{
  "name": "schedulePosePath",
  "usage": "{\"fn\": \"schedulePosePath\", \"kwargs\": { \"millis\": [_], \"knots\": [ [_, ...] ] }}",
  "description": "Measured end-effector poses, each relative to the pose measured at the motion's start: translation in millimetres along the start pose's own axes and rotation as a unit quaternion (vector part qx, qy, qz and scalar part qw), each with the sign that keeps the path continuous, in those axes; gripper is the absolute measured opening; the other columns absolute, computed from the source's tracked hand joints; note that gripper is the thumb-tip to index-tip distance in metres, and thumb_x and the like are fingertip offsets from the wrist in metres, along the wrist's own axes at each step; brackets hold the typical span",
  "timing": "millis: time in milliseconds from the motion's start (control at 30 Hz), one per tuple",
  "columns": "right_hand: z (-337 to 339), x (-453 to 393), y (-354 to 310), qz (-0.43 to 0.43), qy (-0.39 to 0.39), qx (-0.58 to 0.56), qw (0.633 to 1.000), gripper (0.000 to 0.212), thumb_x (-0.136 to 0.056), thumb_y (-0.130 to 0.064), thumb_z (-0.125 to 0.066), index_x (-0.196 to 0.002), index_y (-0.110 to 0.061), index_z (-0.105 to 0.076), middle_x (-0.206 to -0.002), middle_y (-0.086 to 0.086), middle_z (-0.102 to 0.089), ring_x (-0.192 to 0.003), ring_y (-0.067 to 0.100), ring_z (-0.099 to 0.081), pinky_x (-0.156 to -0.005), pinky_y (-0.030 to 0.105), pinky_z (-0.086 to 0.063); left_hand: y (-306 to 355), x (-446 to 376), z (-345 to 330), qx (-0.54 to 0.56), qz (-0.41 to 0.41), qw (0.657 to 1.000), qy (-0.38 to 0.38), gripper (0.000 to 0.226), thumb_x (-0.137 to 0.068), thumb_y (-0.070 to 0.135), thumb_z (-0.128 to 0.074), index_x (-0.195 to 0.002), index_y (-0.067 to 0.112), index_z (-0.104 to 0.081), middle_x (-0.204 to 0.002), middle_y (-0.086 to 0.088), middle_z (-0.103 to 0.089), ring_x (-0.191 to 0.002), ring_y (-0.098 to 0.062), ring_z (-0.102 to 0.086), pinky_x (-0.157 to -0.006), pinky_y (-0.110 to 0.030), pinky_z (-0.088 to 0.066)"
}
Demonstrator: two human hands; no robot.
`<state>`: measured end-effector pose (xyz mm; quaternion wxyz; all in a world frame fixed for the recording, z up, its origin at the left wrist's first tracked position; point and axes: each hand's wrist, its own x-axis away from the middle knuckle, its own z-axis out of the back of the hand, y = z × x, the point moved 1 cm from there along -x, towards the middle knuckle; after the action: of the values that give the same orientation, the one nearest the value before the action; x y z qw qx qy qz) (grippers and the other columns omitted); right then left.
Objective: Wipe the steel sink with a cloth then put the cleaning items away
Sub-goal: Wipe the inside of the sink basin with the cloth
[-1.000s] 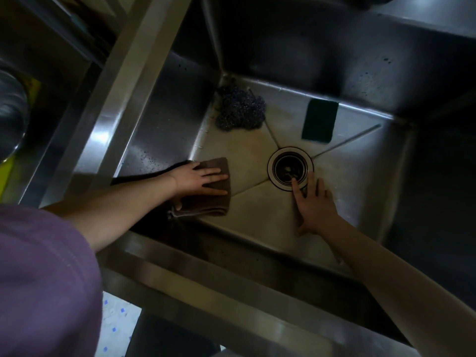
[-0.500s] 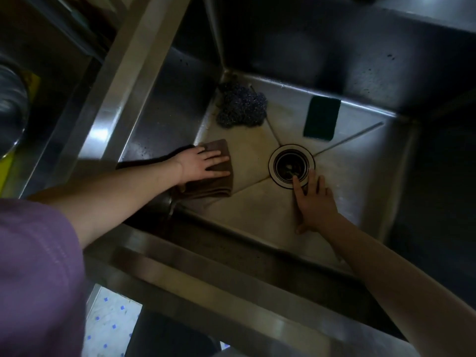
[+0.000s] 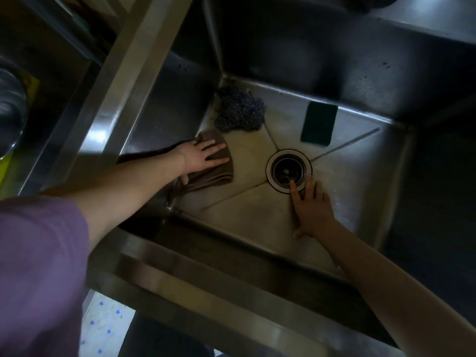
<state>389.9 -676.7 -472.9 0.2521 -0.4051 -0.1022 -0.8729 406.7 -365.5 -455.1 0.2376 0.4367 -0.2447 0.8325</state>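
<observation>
A: Item one, nearest you?

B: Your purple short sleeve (image 3: 38, 266) at lower left, then the brushed steel front rim of the deep square steel sink (image 3: 206, 274).

A: Your right hand?

B: Your right hand (image 3: 313, 210) lies flat on the sink floor, fingers straight and together, holding nothing; the fingertips (image 3: 293, 185) touch the near edge of the round chrome-ringed drain strainer (image 3: 288, 171).

A: Your left hand?

B: Your left hand (image 3: 203, 157) is spread, palm down, pressing the folded brown cloth (image 3: 213, 173) onto the sink floor near the left wall. The fingers are straight, not curled round it.

A: Beyond that?

B: A tangled grey steel-wool scourer (image 3: 239, 112) sits in the far left corner, just beyond the cloth. A dark green rectangular scouring pad (image 3: 319, 123) lies flat by the back wall, past the drain, apart from the scourer.
</observation>
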Motion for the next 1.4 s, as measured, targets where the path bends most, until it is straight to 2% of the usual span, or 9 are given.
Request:
{"fn": "schedulePosePath", "kwargs": {
  "millis": [200,533,633,733,800,900,1100,1267,1400],
  "knots": [
    [-1.2,-0.5,-0.4,-0.002,-0.001,0.002,1.000,0.134,-0.068,-0.045,-0.080,-0.147,-0.014,0.024,-0.149,0.029,0.029,-0.141,0.049,0.013,-0.115,0.053,-0.011,9.4,-2.3,-6.2,0.011,0.033,0.999,-0.007,0.128,-0.071,0.028,-0.079,-0.145,0.029,0.025,-0.152,-0.014,0.030,-0.143,-0.040,0.011,-0.117,-0.052,-0.010],
    [-1.9,-0.4,1.1,-0.010,0.004,0.019,1.000,0.132,-0.069,-0.050,-0.077,-0.147,-0.017,0.024,-0.150,0.027,0.027,-0.142,0.048,0.011,-0.116,0.052,-0.011,-6.3,-7.9,13.3,0.077,0.060,0.995,0.004,0.127,-0.071,0.022,-0.079,-0.145,0.034,0.023,-0.154,-0.011,0.029,-0.144,-0.037,0.009,-0.113,-0.045,-0.024],
    [8.4,-1.9,1.0,-0.016,0.043,0.015,0.999,0.114,-0.077,-0.054,-0.067,-0.150,-0.018,0.012,-0.156,0.024,0.005,-0.141,0.045,-0.014,-0.114,0.051,-0.016,-4.0,-6.1,12.6,0.063,0.060,0.996,0.015,0.124,-0.071,0.027,-0.079,-0.147,0.031,0.019,-0.155,-0.012,0.023,-0.145,-0.036,0.005,-0.114,-0.043,-0.021],
    [39.6,-14.9,2.8,-0.029,0.146,-0.029,0.989,0.075,-0.088,-0.044,-0.056,-0.147,-0.015,-0.020,-0.147,0.016,-0.035,-0.125,0.035,-0.046,-0.107,0.046,-0.029,-0.8,-5.7,15.1,0.029,0.049,0.997,0.044,0.114,-0.076,0.030,-0.075,-0.149,0.025,0.013,-0.157,-0.016,0.014,-0.146,-0.034,-0.001,-0.117,-0.041,-0.016],
    [67.3,-30.8,3.5,-0.034,0.189,-0.058,0.980,0.055,-0.091,-0.037,-0.055,-0.137,-0.014,-0.037,-0.129,0.014,-0.053,-0.111,0.033,-0.055,-0.096,0.043,-0.041,1.2,-4.6,19.2,0.021,0.041,0.997,0.062,0.100,-0.083,0.028,-0.067,-0.151,0.021,0.006,-0.158,-0.017,0.008,-0.146,-0.032,-0.005,-0.116,-0.040,-0.017],
    [107.4,-59.7,-0.8,-0.032,0.202,-0.110,0.973,0.042,-0.093,-0.027,-0.053,-0.132,-0.014,-0.043,-0.119,0.015,-0.056,-0.104,0.032,-0.057,-0.082,0.040,-0.048,0.9,-4.9,21.6,0.021,0.036,0.995,0.090,0.101,-0.079,0.034,-0.069,-0.151,0.020,0.000,-0.158,-0.014,0.001,-0.144,-0.030,-0.011,-0.113,-0.038,-0.022],
    [144.2,-108.7,-27.1,0.002,0.206,-0.207,0.956,0.049,-0.091,-0.021,-0.052,-0.138,-0.016,-0.039,-0.124,0.015,-0.051,-0.113,0.033,-0.053,-0.088,0.039,-0.045,-7.6,-8.2,28.2,0.010,0.032,0.991,0.126,0.099,-0.079,0.039,-0.068,-0.151,0.016,-0.004,-0.157,-0.014,-0.008,-0.143,-0.031,-0.015,-0.115,-0.041,-0.020],
    [155.1,-127.1,-41.1,0.016,0.203,-0.268,0.942,0.078,-0.086,-0.023,-0.065,-0.150,-0.022,-0.019,-0.141,0.015,-0.039,-0.125,0.033,-0.045,-0.104,0.043,-0.039,-13.6,-16.3,29.3,0.030,0.026,0.989,0.145,0.099,-0.076,0.041,-0.071,-0.150,0.018,-0.009,-0.154,-0.012,-0.019,-0.139,-0.032,-0.022,-0.114,-0.043,-0.022],
    [152.6,-140.5,-47.0,0.019,0.180,-0.302,0.936,0.084,-0.085,-0.029,-0.065,-0.151,-0.024,-0.013,-0.148,0.015,-0.034,-0.132,0.035,-0.036,-0.109,0.045,-0.030,-11.5,-19.1,25.6,0.040,0.025,0.987,0.154,0.099,-0.075,0.043,-0.072,-0.149,0.019,-0.011,-0.153,-0.011,-0.020,-0.138,-0.032,-0.023,-0.113,-0.043,-0.024]
  ]
}}
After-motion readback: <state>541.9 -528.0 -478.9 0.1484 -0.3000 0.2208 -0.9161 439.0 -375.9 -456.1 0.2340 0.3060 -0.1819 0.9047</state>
